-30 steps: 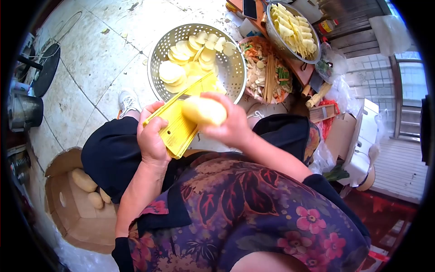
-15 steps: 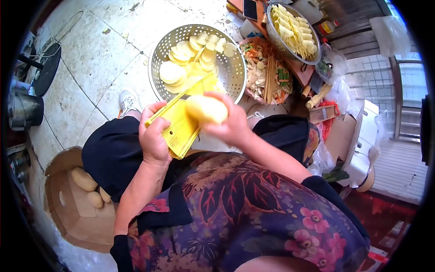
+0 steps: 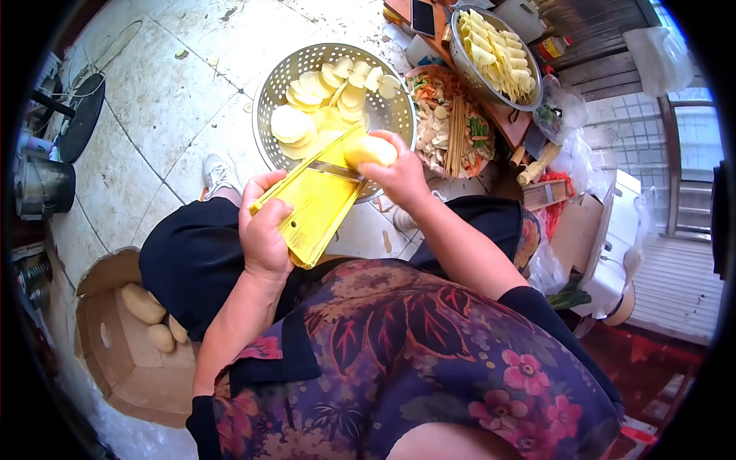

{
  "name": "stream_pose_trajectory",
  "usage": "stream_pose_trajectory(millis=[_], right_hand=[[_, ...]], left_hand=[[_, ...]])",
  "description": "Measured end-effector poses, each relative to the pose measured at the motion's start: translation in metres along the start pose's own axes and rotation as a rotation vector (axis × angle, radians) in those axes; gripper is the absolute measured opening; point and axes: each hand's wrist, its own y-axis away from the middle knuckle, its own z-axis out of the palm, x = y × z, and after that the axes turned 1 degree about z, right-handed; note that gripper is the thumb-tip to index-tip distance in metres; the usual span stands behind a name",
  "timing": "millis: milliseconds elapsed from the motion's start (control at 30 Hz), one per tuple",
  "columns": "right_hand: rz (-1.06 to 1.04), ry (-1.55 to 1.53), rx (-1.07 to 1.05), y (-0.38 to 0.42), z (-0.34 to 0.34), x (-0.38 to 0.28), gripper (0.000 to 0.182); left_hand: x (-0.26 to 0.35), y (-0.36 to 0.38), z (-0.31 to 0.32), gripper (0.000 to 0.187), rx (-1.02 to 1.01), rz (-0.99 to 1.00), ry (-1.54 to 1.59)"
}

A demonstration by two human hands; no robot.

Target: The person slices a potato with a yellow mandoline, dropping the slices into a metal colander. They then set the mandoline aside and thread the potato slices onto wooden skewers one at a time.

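My left hand (image 3: 263, 227) grips the near end of a yellow slicer board (image 3: 316, 201), which slopes away towards a perforated metal colander (image 3: 391, 107) on the floor. My right hand (image 3: 399, 178) holds a peeled potato (image 3: 369, 151) against the far end of the board, just past its blade. Pale potato slices (image 3: 314, 103) lie heaped inside the colander.
A cardboard box (image 3: 130, 360) with whole peeled potatoes (image 3: 142, 304) sits at my lower left. Beyond the colander are a plate of mixed vegetables and skewers (image 3: 452, 115), a metal bowl of potato strips (image 3: 494, 50), a phone (image 3: 423, 14) and a white stool (image 3: 617, 230).
My right hand has pushed the potato up the slicer from its middle to the far end over the colander. My left hand and the board have stayed put.
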Motion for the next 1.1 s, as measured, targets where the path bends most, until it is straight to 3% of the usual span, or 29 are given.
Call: stream_pose_trajectory(millis=[100, 233, 367, 500, 567, 633, 700, 767, 800, 900, 967, 1033, 1100], right_hand=[[0.036, -0.004, -0.019, 0.012, 0.004, -0.017, 0.061], [-0.433, 0.08, -0.132, 0.057, 0.021, -0.051, 0.062], [-0.002, 0.01, -0.037, 0.014, 0.007, -0.016, 0.06], [-0.02, -0.001, -0.013, 0.007, 0.01, -0.004, 0.059], [-0.156, 0.025, -0.109, 0.038, 0.014, -0.039, 0.062], [-0.443, 0.09, -0.158, 0.058, 0.021, -0.046, 0.063], [-0.475, 0.077, -0.139, 0.049, 0.021, -0.034, 0.062], [-0.043, -0.017, -0.075, 0.021, 0.011, -0.009, 0.062], [0.048, -0.001, -0.041, 0.011, 0.004, -0.009, 0.061], [0.002, -0.1, 0.018, -0.005, 0.005, 0.015, 0.058], [0.025, -0.081, -0.046, 0.014, 0.008, -0.009, 0.059], [-0.137, -0.012, -0.144, 0.045, 0.016, -0.035, 0.063], [-0.534, 0.083, -0.133, 0.057, 0.025, -0.043, 0.063]], left_hand=[[0.0, 0.0, -0.001, 0.042, -0.001, -0.003, 0.032], [-0.001, 0.001, 0.0, 0.04, 0.011, 0.0, 0.1], [0.0, 0.001, -0.002, 0.041, 0.001, -0.006, 0.033], [-0.001, 0.0, -0.001, 0.041, -0.001, -0.004, 0.028], [-0.001, -0.001, -0.003, 0.041, 0.02, -0.004, 0.052], [-0.002, 0.0, -0.004, 0.042, 0.006, 0.009, 0.043], [-0.001, 0.001, -0.001, 0.041, 0.009, -0.002, 0.037], [-0.001, 0.002, -0.001, 0.041, 0.013, -0.012, 0.031], [-0.003, 0.002, -0.002, 0.041, 0.005, -0.003, 0.011], [-0.002, 0.002, -0.002, 0.041, -0.003, 0.003, 0.004], [0.0, 0.0, -0.001, 0.041, 0.003, 0.001, 0.027], [0.0, 0.0, -0.001, 0.042, 0.024, 0.007, 0.004], [-0.002, 0.001, 0.0, 0.041, 0.026, 0.014, 0.026]])
